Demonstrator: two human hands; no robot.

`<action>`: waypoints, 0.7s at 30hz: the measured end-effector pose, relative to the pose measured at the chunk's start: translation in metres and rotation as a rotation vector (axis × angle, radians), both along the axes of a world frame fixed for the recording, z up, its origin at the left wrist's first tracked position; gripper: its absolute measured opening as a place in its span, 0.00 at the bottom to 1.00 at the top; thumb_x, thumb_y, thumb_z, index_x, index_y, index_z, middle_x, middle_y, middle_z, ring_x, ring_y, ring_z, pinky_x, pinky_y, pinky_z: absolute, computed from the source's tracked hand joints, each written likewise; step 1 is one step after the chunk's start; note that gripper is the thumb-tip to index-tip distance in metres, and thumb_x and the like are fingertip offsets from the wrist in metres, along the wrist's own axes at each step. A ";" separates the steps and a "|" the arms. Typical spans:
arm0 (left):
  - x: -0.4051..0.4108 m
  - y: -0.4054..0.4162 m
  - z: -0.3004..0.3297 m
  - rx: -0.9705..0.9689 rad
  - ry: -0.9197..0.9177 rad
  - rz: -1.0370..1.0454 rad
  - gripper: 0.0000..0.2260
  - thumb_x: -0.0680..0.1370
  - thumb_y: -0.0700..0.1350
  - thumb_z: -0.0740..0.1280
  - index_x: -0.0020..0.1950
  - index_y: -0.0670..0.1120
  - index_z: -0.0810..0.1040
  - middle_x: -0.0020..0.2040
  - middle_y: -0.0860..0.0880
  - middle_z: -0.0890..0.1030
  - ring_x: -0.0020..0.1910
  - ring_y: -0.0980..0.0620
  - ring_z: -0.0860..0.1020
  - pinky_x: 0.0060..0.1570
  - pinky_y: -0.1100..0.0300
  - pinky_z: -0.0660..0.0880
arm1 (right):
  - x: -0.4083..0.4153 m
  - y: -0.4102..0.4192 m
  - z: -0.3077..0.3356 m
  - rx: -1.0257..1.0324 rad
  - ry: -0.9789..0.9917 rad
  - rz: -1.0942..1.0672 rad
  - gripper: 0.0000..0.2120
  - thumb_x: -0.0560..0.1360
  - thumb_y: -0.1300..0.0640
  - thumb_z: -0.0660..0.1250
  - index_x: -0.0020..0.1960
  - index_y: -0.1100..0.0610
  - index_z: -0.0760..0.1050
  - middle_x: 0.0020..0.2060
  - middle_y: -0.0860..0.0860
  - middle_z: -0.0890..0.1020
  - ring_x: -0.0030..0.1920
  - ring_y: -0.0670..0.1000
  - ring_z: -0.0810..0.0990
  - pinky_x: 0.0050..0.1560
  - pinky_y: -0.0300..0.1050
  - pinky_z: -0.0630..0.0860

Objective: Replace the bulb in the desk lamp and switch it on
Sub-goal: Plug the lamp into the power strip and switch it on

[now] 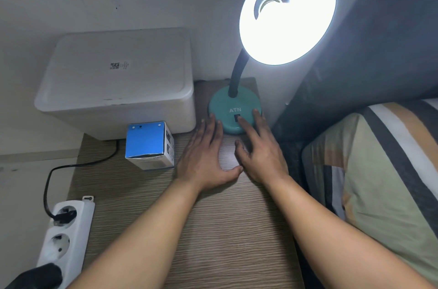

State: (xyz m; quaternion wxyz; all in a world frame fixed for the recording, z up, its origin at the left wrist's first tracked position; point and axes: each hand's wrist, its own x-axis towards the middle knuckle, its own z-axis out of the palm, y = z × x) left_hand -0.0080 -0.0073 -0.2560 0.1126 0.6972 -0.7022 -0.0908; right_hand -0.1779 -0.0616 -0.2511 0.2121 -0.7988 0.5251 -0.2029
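The desk lamp stands at the back of the wooden table, its round teal base marked ATN. A dark flexible neck rises to the shade, which faces me and glows bright white; the bulb inside is lost in the glare. My right hand rests on the base's front, its index fingertip on the black switch. My left hand lies flat on the table, fingers apart, its fingertips touching the base's left edge. Neither hand holds anything. A blue and white bulb box stands left of my left hand.
A white lidded plastic bin fills the back left. A white power strip lies at the table's left front edge with a black cord plugged in. A striped pillow and dark headboard border the right side.
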 end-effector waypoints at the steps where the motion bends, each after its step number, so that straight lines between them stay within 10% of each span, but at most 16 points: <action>1: 0.000 0.000 0.000 0.003 0.001 0.001 0.54 0.67 0.75 0.60 0.82 0.41 0.51 0.82 0.42 0.49 0.81 0.44 0.45 0.78 0.50 0.46 | 0.000 0.000 0.000 0.002 0.001 0.001 0.31 0.76 0.49 0.63 0.77 0.40 0.59 0.80 0.50 0.53 0.79 0.52 0.50 0.73 0.58 0.62; 21: 0.000 0.000 0.003 0.027 -0.013 -0.007 0.55 0.68 0.76 0.58 0.82 0.42 0.48 0.82 0.43 0.45 0.80 0.46 0.41 0.78 0.52 0.43 | 0.000 0.002 0.004 0.007 0.028 0.008 0.32 0.77 0.49 0.63 0.78 0.39 0.56 0.80 0.50 0.51 0.79 0.52 0.50 0.73 0.59 0.62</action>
